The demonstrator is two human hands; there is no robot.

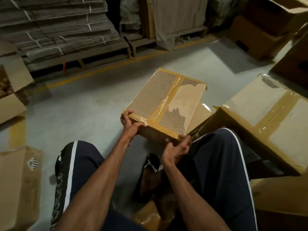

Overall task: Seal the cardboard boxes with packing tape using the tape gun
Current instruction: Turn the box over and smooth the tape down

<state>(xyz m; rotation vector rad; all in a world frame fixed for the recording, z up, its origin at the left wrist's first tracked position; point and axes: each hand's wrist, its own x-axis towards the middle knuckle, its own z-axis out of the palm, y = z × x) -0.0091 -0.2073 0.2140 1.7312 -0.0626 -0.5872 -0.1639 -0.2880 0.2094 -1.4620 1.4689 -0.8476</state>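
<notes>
My right hand [177, 148] is curled round the near right corner of the box [164, 104] I am working on, thumb and fingers pinching the taped edge; my left hand [130, 125] grips the near left corner, thumb on top, fingers wrapped down the side. The box sits tilted on the floor [86, 100] between my knees, its far end raised and its right edge leaning against a larger taped box [260, 117]. Brown tape [168, 101] already runs down the centre seam and along the near edge.

The risks as I judge them: the top liner is torn away, ribbed fluting laid bare — tape grips that poorly and may lift. Held only by two corners and tilted, the box could slip or twist out of my grasp. The tape gun I cannot see anywhere, so I would have to let go to find it.

Writing: white letters run down my left trouser leg [58, 185], too warped to read; a small printed mark shows on the carton [32, 164] at the near left — illegible.
</notes>
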